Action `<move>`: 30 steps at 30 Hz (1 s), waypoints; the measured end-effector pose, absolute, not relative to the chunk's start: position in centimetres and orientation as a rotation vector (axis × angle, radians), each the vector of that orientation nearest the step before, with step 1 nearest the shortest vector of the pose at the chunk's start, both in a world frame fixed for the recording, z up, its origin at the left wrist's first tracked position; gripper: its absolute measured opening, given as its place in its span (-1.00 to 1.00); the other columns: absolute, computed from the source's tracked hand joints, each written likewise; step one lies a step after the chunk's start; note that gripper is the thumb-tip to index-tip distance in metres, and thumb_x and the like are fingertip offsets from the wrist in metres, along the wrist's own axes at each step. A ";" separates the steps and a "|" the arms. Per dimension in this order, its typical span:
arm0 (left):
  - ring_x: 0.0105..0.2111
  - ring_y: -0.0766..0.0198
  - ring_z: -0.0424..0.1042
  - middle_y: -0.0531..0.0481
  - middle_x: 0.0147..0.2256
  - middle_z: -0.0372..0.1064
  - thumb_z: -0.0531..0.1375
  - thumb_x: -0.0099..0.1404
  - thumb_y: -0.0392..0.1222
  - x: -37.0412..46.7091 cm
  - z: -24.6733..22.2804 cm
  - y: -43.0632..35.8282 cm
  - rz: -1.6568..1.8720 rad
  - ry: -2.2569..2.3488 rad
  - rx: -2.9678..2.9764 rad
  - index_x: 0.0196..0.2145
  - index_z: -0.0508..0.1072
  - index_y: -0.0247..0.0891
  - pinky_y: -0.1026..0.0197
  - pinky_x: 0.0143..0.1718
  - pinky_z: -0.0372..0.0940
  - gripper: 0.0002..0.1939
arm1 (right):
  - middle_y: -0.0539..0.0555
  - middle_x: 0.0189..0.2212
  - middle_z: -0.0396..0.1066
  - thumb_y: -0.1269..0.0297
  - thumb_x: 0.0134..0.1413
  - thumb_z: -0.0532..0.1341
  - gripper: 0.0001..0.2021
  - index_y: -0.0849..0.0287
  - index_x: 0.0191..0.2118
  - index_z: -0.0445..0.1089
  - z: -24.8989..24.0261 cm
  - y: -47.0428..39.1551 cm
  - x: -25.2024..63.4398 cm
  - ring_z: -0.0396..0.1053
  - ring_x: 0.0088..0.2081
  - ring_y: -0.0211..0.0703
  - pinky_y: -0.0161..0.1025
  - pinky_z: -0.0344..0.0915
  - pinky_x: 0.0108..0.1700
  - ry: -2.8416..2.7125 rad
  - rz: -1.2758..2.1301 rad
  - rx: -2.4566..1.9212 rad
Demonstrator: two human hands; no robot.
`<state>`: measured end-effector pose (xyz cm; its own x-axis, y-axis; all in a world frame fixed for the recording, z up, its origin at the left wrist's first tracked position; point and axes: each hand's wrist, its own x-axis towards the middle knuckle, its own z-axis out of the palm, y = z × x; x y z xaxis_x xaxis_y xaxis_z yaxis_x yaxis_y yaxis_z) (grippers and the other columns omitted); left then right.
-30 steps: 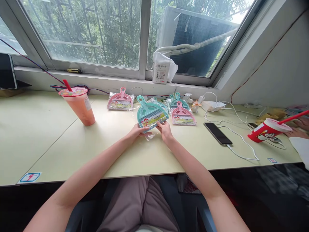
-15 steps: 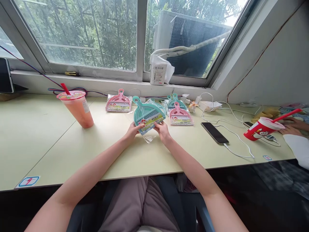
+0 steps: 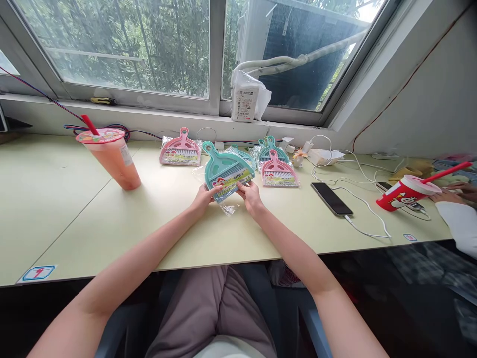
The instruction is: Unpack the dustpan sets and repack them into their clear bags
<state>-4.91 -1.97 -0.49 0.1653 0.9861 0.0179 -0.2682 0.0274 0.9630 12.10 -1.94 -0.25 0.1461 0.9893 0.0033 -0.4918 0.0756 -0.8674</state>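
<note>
Between my hands is a teal mini dustpan and brush set point(image 3: 225, 171) in clear plastic wrap, tilted, with a printed label across it. My left hand point(image 3: 204, 197) grips its lower left edge, thumb on the front. At the lower right edge, my right hand point(image 3: 250, 195) pinches it too. Behind it another teal set point(image 3: 242, 155) is partly hidden. A pink set point(image 3: 181, 149) lies back left. To the right, a second pink set point(image 3: 278, 171) lies in front of a teal one point(image 3: 273, 148).
A tall drink cup point(image 3: 115, 159) stands left. On the right are a phone point(image 3: 331, 199) with a white cable, a red cup point(image 3: 406, 194) and another person's hand point(image 3: 452, 195). A wrapped tissue pack point(image 3: 245, 102) stands on the windowsill.
The view has tilted and shifted slightly, so objects sit a little higher in the picture. Both hands keep hold of the teal dustpan set, which is nearly unchanged in pose.
</note>
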 end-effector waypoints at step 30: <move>-0.48 0.23 0.52 -0.19 -0.28 0.54 0.29 0.11 -0.34 -9.7 0.8 0.7 0.945 0.841 0.908 -0.19 0.48 -0.40 0.28 -0.51 0.44 -0.73 | 0.00 0.07 0.42 0.22 0.09 0.30 -0.92 -0.05 -0.35 0.57 1.5 -0.8 15.4 0.21 0.20 0.03 0.14 -0.03 0.31 -1.664 0.378 -1.165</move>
<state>-9.69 0.67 0.85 0.3485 0.9177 -0.1908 -0.2960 0.3009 0.9066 15.44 -0.75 1.48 -0.0060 0.8310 0.5563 0.5086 0.4815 -0.7138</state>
